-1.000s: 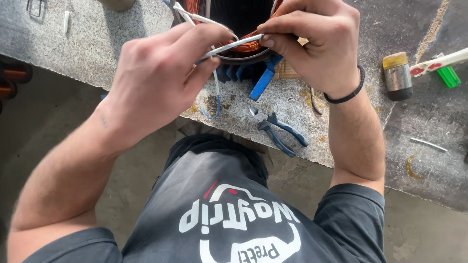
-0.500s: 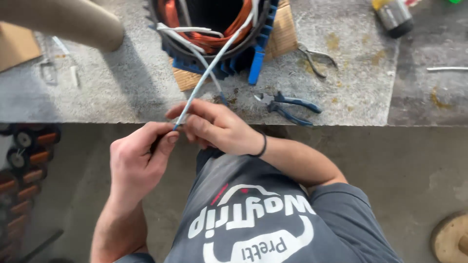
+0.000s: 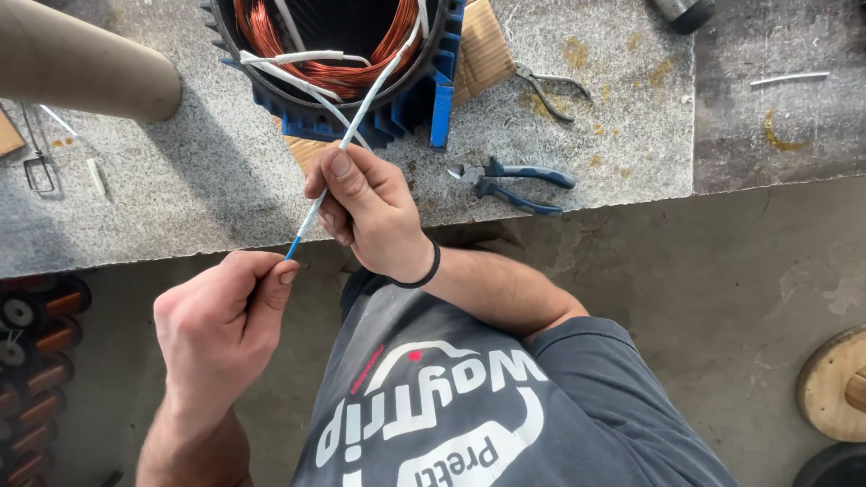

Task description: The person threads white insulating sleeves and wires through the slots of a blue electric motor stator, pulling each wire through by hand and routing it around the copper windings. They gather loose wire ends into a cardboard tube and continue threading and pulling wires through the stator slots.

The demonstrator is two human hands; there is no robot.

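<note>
Two hands: both pinch one sleeved lead, drawn taut from the stator toward the body.
Left hand: nearest; fingers clamped on the blue tip of the lead, below the worktop edge.
Right hand: fingers closed round the white sleeve higher up, over the worktop edge.
Risk, near end: a hard tug could slide the sleeve off or slip the tip free, I judge.
Pliers: just beside the right wrist; an elbow swing might knock them off the edge.
Stator: far end; the lead runs into its copper winding. Strain there might kink or snap the wire.
</note>
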